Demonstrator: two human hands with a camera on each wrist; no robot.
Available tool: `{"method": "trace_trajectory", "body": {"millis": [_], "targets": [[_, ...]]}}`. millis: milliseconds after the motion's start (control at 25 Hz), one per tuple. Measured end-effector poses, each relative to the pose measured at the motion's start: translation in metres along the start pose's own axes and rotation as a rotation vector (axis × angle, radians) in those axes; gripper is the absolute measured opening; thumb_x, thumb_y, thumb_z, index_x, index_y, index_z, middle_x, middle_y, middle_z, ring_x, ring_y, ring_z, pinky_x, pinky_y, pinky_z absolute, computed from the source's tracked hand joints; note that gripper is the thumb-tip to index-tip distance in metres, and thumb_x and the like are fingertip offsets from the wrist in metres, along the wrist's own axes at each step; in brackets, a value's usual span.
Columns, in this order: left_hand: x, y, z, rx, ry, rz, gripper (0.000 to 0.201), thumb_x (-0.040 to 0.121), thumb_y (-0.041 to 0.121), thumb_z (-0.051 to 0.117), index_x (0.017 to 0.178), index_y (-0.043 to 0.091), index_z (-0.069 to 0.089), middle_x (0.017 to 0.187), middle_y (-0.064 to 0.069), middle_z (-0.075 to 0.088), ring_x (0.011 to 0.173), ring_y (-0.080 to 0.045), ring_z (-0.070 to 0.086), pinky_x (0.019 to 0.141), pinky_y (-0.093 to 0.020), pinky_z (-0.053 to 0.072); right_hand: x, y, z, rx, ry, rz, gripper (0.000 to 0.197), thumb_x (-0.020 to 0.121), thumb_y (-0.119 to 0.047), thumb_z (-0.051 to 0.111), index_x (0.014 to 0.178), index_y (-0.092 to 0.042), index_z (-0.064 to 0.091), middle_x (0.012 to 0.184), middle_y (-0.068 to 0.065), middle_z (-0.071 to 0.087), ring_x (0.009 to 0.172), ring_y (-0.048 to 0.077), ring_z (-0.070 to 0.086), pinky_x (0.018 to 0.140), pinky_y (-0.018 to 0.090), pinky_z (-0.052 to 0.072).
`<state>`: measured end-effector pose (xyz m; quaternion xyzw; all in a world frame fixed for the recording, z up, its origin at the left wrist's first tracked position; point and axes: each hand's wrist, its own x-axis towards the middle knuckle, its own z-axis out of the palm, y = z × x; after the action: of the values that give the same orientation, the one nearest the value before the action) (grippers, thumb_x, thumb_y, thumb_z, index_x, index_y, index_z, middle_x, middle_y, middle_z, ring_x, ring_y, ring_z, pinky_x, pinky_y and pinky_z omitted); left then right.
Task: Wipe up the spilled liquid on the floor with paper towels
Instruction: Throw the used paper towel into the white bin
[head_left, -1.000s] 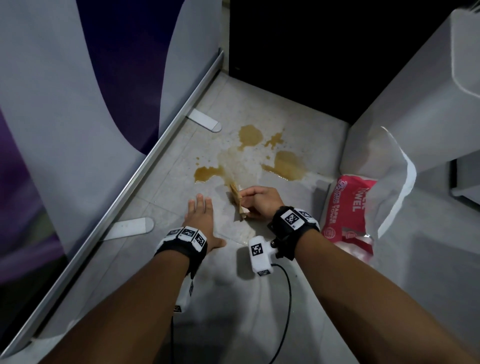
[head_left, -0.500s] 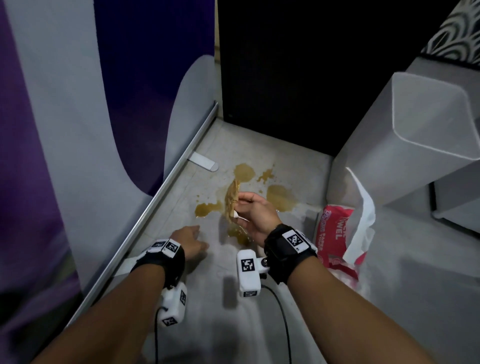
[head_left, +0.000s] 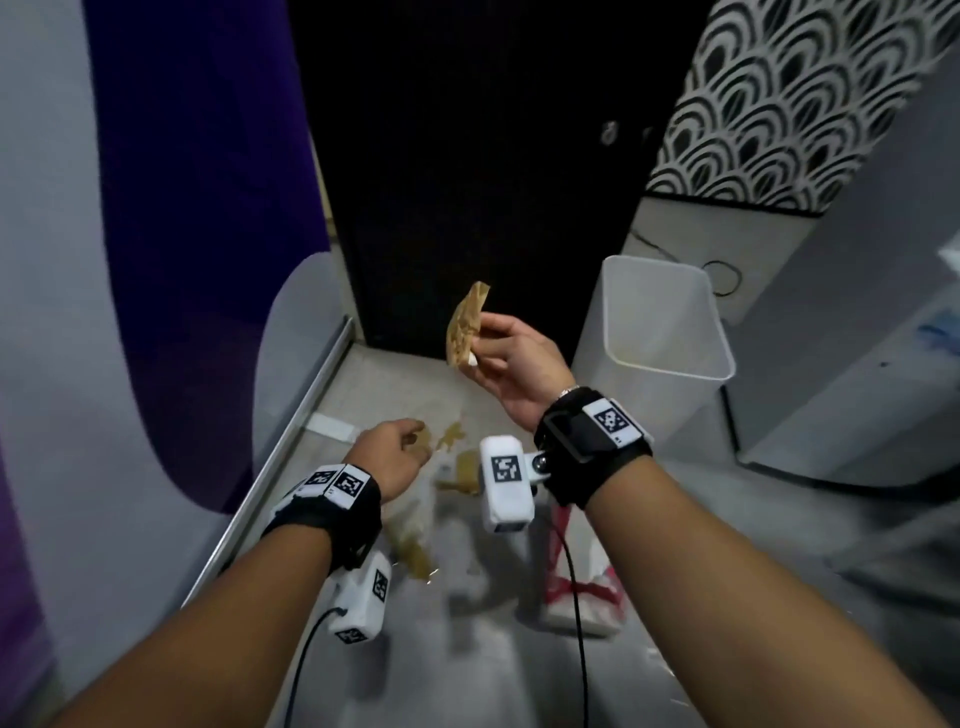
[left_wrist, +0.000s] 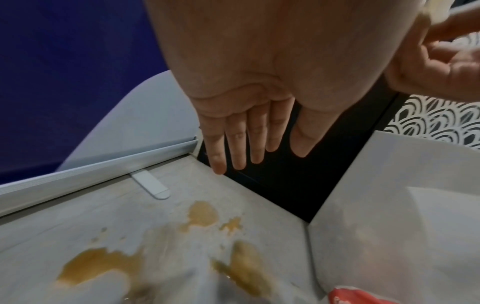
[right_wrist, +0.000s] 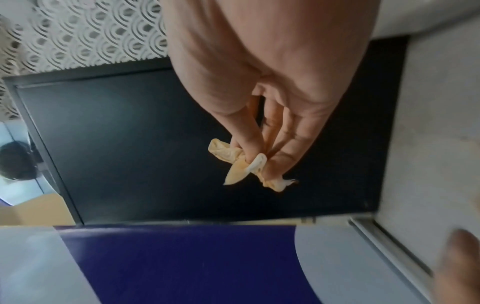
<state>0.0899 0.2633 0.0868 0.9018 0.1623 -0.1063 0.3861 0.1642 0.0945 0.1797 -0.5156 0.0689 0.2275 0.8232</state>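
Observation:
My right hand (head_left: 493, 345) is raised above the floor and pinches a soaked, brown-stained paper towel (head_left: 466, 325), which hangs crumpled from the fingertips (right_wrist: 253, 156) in the right wrist view as paper towel (right_wrist: 233, 162). My left hand (head_left: 397, 452) hovers lower, over the floor, holding nothing; its fingers (left_wrist: 240, 148) are straight and relaxed. Brown spilled liquid (left_wrist: 96, 265) lies in several puddles on the pale floor (left_wrist: 78, 222), with a smeared wet patch between them. The spill (head_left: 457, 467) shows partly behind my wrists in the head view.
A translucent white bin (head_left: 660, 322) stands to the right of my right hand. A red paper towel pack (head_left: 582, 587) lies on the floor below my right wrist. A black cabinet (head_left: 467, 156) closes the far end; a purple-and-grey panel (head_left: 156, 234) with a metal rail runs along the left.
My right hand has lifted the stained towel off the floor and up toward the bin's height. My left hand has come off the floor. The head view has tilted upward.

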Motion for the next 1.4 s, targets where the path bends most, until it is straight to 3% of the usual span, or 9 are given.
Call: {"method": "trace_trajectory", "body": {"millis": [200,360,600,680,800,1000,1080,1240,1400], "targets": [[0.001,0.041,0.016,0.001,-0.053,0.082,0.049,0.091,0.020,0.066,0.139,0.017,0.054,0.134,-0.006,0.061,0.122,-0.019,0.058,0.105,-0.027,0.040,0.009,-0.082,-0.078,-0.048,0.221,-0.182,0.038,0.087,0.018,0.053,0.120,0.004,0.064,0.086,0.012,0.067,0.062,0.014,0.068,0.071,0.029,0.059],[-0.001,0.051,0.028,0.011,-0.094,0.088,0.049,0.093,0.021,0.064,0.141,0.017,0.053,0.135,-0.006,0.060,0.122,-0.019,0.058,0.098,-0.021,0.039,0.014,-0.112,-0.136,-0.231,0.485,-0.277,0.026,0.084,0.020,0.058,0.102,0.004,0.068,0.090,0.019,0.067,0.064,0.024,0.067,0.057,0.031,0.061],[-0.005,0.058,0.055,0.010,-0.181,0.102,0.053,0.092,0.028,0.065,0.142,0.018,0.051,0.139,-0.005,0.057,0.125,-0.019,0.056,0.109,-0.031,0.041,0.011,-0.104,-0.174,-0.711,0.571,-0.242,0.022,0.085,0.004,0.069,0.090,-0.016,0.074,0.097,0.010,0.074,0.097,0.028,0.072,0.089,0.041,0.059],[-0.010,0.064,0.063,0.013,-0.179,0.116,0.052,0.093,0.028,0.064,0.141,0.018,0.051,0.138,-0.005,0.057,0.125,-0.019,0.056,0.109,-0.030,0.040,-0.004,-0.099,-0.167,-0.844,0.563,-0.381,0.013,0.088,-0.010,0.072,0.098,-0.016,0.076,0.096,0.001,0.074,0.095,0.016,0.070,0.091,0.031,0.056],[-0.018,0.071,0.071,0.014,-0.204,0.130,0.051,0.094,0.026,0.063,0.142,0.015,0.050,0.138,-0.006,0.057,0.127,-0.017,0.054,0.108,-0.027,0.038,-0.037,-0.075,-0.140,-1.095,0.511,-0.501,0.026,0.091,-0.041,0.067,0.079,-0.018,0.072,0.070,-0.004,0.066,0.068,0.011,0.060,0.063,0.021,0.049],[-0.025,0.071,0.082,0.070,-0.239,0.125,0.053,0.093,0.029,0.062,0.143,0.016,0.050,0.139,-0.005,0.057,0.126,-0.018,0.055,0.109,-0.034,0.040,-0.065,-0.005,-0.110,-1.797,0.343,-0.166,0.086,0.077,-0.093,0.023,0.064,-0.015,0.057,0.060,0.001,0.059,0.055,0.020,0.057,0.056,0.030,0.050],[-0.027,0.068,0.082,0.080,-0.238,0.120,0.053,0.093,0.030,0.062,0.143,0.018,0.050,0.139,-0.004,0.057,0.126,-0.018,0.055,0.109,-0.033,0.040,-0.069,0.013,-0.106,-1.951,0.304,-0.095,0.080,0.080,-0.089,0.030,0.073,-0.013,0.056,0.069,0.000,0.059,0.062,0.022,0.057,0.059,0.030,0.049],[-0.030,0.059,0.078,0.070,-0.238,0.120,0.052,0.093,0.029,0.064,0.142,0.017,0.052,0.139,-0.004,0.057,0.127,-0.017,0.054,0.109,-0.030,0.039,-0.069,0.022,-0.107,-1.889,0.198,0.038,0.035,0.094,-0.043,0.050,0.102,-0.014,0.067,0.099,0.009,0.069,0.089,0.030,0.064,0.072,0.032,0.047],[-0.031,0.043,0.072,0.071,-0.249,0.087,0.049,0.092,0.026,0.063,0.139,0.016,0.054,0.138,-0.004,0.059,0.125,-0.017,0.056,0.108,-0.028,0.039,-0.077,0.001,-0.103,-1.461,0.209,-0.021,0.033,0.094,-0.038,0.057,0.087,-0.009,0.071,0.082,0.008,0.071,0.082,0.026,0.067,0.068,0.030,0.046]]}}
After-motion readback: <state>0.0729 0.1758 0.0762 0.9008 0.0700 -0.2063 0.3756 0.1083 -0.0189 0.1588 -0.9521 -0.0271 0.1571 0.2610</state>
